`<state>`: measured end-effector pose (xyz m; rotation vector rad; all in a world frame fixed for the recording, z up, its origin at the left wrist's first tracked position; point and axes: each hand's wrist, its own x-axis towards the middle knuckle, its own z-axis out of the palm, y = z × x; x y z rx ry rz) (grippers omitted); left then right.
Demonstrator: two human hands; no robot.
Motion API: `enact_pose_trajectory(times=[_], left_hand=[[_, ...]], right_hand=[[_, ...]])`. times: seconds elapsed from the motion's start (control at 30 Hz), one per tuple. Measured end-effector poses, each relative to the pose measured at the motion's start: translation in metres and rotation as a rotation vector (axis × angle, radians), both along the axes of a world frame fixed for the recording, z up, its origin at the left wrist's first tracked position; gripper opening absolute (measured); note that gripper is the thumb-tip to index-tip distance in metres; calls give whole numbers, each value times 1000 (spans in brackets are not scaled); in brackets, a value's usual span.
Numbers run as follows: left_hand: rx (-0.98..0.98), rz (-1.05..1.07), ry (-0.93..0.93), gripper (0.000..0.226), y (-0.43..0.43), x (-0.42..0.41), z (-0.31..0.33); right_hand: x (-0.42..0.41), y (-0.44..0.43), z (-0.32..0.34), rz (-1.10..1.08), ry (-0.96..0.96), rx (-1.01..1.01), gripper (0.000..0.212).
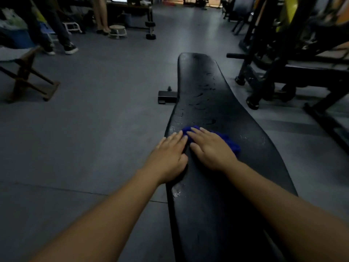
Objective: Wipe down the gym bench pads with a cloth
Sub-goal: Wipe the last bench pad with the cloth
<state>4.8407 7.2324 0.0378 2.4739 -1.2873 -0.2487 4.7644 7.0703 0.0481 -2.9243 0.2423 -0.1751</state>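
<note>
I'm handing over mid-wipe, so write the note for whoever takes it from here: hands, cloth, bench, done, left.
Right hand: flat on the blue cloth, pressing it onto the bench pad.
Left hand: open, resting on the pad's left edge, fingertips touching the cloth.
Done: can't tell for sure; near end looks mostly matte.
Left: wet streaks and droplets run ahead of the cloth toward the far end; wipe those.

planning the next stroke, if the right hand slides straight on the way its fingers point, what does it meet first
Only more wet bench pad: the right hand presses the blue cloth, fingers aimed up the pad's left side, perhaps slipping off that edge.
</note>
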Motion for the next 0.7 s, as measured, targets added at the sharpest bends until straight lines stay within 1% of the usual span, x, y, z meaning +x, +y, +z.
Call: enact_pose_trajectory(times=[0.07, 0.13, 0.17, 0.2, 0.27, 0.3, 0.33, 0.37, 0.4, 0.43, 0.47, 0.5, 0.53, 0.57, 0.63, 0.7], left_hand=[[-69, 39, 74, 65, -7, 16, 1], [-131, 40, 100, 60, -8, 31, -1], [-121, 12, 94, 58, -8, 37, -4], [-95, -20, 87, 56, -9, 42, -6], [-56, -51, 67, 56, -13, 49, -7], [-44, -64, 89, 57, -14, 50, -8], [-46, -69, 99, 58, -16, 53, -6], [-31, -67, 101, 59, -15, 51, -7], [-14, -59, 94, 58, -15, 51, -6], [0, -57, 82, 57, -16, 51, -5], [12, -58, 77, 56, -16, 48, -3], [13, -51, 58, 56, -16, 47, -2], [20, -45, 33, 55, -16, 46, -1], [31, -43, 23, 55, -18, 46, -2], [74, -57, 63, 55, -19, 49, 1], [117, -80, 147, 54, -20, 56, 10]], right_hand=[[-21, 14, -1, 81, 18, 21, 59], [-71, 23, 2, 221, 81, -5, 57], [-91, 20, 4, 278, 122, -11, 56], [-100, 18, 7, 280, 140, -8, 55], [-89, 23, 14, 138, 91, -9, 55], [-83, 39, 13, 36, 50, 3, 55], [-76, 58, 11, -18, 15, 4, 54], [-82, 82, 7, 25, 14, 10, 50], [-95, 104, 5, 155, 6, 13, 46], [-114, 120, 7, 322, 56, 13, 42], [-129, 123, 11, 460, 122, 33, 41], [-130, 114, 14, 534, 148, 47, 41], [-118, 102, 14, 553, 130, 56, 43], [-97, 89, 13, 513, 108, 66, 44], [-55, 74, 10, 370, 36, 32, 48], [-42, 78, 5, 318, 53, -12, 51]])
